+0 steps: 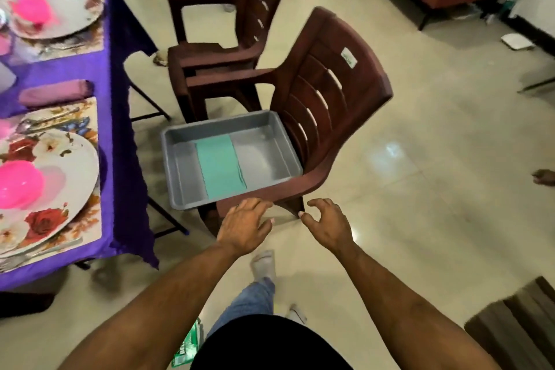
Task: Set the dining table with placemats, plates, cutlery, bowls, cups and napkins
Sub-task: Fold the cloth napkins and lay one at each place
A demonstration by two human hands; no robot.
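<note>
tablecloth (120, 48): purple;
near plate (69, 171): white with red roses and pale flowers;
bowls (18, 185): bright pink;
placemats (90, 117): floral, brown and blue on cream;
rolled napkin (55, 93): mauve;
tray (177, 159): grey;
folded cloth in tray (220, 170): teal green;
chairs (336, 93): dark reddish brown, slatted backs;
floor (420, 189): cream tiles

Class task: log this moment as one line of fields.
left hand: open, near chair edge | right hand: open, empty | grey tray: on chair, holds green napkin
</note>
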